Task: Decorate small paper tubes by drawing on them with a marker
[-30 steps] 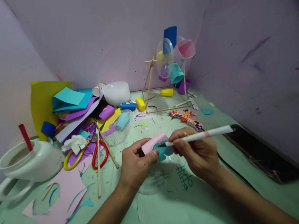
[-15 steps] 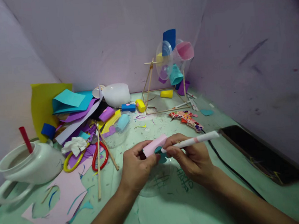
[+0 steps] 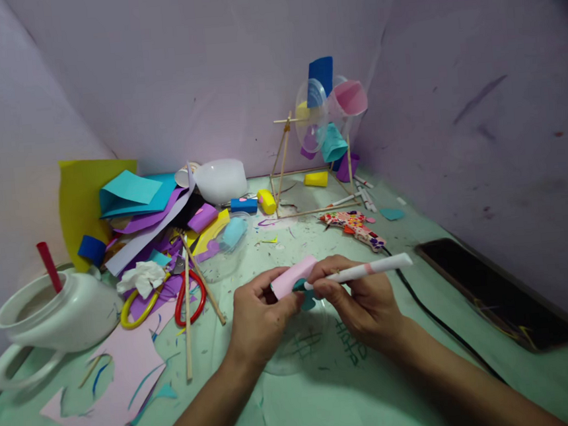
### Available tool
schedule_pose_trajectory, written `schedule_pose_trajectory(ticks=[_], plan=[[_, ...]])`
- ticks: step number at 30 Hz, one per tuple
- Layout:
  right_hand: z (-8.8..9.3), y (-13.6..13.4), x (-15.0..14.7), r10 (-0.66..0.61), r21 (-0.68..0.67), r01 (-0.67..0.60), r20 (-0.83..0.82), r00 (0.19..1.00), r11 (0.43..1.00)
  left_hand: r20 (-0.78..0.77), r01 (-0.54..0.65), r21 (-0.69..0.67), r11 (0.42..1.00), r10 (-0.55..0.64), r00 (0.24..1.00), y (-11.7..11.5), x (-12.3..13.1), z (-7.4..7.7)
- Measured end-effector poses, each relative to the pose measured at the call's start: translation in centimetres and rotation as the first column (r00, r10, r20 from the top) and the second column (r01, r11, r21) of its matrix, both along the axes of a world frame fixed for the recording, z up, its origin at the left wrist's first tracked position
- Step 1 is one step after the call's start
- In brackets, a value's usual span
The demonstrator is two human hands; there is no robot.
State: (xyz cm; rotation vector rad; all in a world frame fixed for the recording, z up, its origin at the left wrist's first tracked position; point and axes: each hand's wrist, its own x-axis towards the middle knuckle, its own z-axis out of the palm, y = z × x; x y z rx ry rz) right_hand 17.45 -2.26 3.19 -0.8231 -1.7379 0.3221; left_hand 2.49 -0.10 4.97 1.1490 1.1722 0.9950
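Note:
My left hand (image 3: 257,325) is closed around a small pink paper tube (image 3: 292,275), lying tilted above the table. In my right hand (image 3: 364,302) is a white marker (image 3: 378,268) with a pink band, gripped like a pen. Its tip end points left at a dark teal patch (image 3: 300,284) against the tube's near side; the fingers partly hide whether it touches. Another bit of teal shows just below the patch. Under both hands lies a clear plastic disc (image 3: 287,365), with green pen marks visible in that area.
Red-handled scissors (image 3: 203,299), sticks and pink paper scraps (image 3: 122,360) lie left, beside a white pot (image 3: 74,317). Coloured sheets (image 3: 133,193) pile behind. A stick frame with a cup wheel (image 3: 312,114) stands at the back. A patterned glue gun (image 3: 352,223) and black phone (image 3: 494,294) lie right.
The marker's rear end has shifted slightly left and down as my right hand moves a little left. My left hand and the pink tube stay nearly still.

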Motion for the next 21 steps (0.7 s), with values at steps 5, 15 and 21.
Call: schedule_pose_trajectory(ticks=[5,15,21], plan=[[-0.41,-0.03,0.00,-0.022,-0.001,0.022,-0.034,0.999,1.000,0.024,-0.006,-0.009,1.000,0.007,1.000,0.13,0.09,0.01],[-0.42,0.01,-0.10,-0.079,-0.012,0.079,-0.065,0.995,0.997,-0.012,-0.003,-0.029,1.000,0.003,1.000,-0.05,-0.05,0.28],[-0.62,0.04,-0.03,-0.099,-0.028,0.096,-0.097,0.990,0.995,-0.017,-0.007,-0.037,0.999,0.006,1.000,0.00,-0.10,0.10]])
